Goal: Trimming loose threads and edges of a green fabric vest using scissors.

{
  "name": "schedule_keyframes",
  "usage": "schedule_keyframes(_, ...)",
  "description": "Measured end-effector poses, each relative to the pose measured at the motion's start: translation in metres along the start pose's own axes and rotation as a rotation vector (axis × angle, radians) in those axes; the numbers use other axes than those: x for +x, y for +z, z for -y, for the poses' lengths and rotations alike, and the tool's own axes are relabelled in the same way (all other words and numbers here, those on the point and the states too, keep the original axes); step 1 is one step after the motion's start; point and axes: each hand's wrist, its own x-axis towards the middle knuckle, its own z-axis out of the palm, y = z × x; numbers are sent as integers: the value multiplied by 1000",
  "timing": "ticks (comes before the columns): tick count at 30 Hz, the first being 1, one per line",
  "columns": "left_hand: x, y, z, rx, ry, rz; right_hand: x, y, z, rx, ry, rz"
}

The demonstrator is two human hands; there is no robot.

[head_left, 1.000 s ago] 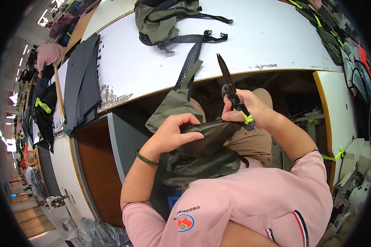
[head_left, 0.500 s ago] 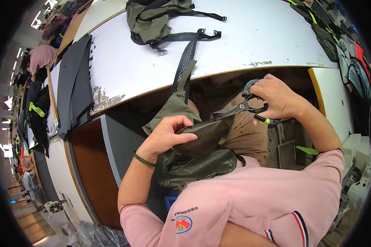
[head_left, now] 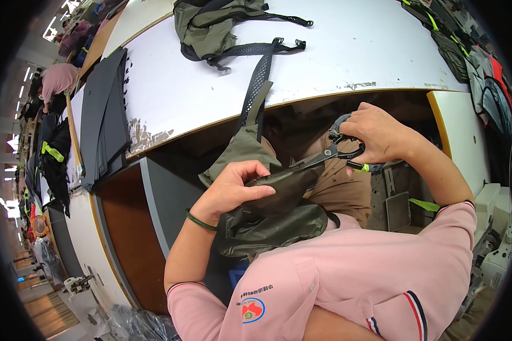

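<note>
My left hand (head_left: 236, 190) pinches the upper edge of an olive-green fabric piece (head_left: 287, 190), thumb on the near side. That piece hangs over my lap, with a shiny dark green fold (head_left: 273, 230) below it and a mesh strap (head_left: 256, 96) running up onto the table. In my right hand (head_left: 375, 133) is a pair of scissors (head_left: 329, 152), my fingers in its dark handles. The blades lie nearly closed along the fabric's top edge, pointing toward my left hand. Whether fabric sits between the blades cannot be made out.
A white table (head_left: 347, 45) spans the far side, holding an olive backpack part (head_left: 210, 31) with buckled straps. Dark grey panels (head_left: 103, 113) lie at its left end. Open shelving (head_left: 125, 227) is below left. A white machine (head_left: 495, 233) stands at right; another person (head_left: 60, 79) is far left.
The scissor blades have closed from a wider opening, and the handles have come together. My right hand has shifted slightly left. My left hand keeps its pinch on the fabric.
</note>
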Motion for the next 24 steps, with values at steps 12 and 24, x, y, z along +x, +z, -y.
schedule_keyframes(12, -1, 0, -1, 9, -1, -1, -1, 2, -3, -8, 35, 19)
schedule_keyframes(24, 3, 3, 6, 50, 32, 17, 6, 5, -3, -5, 38, 97)
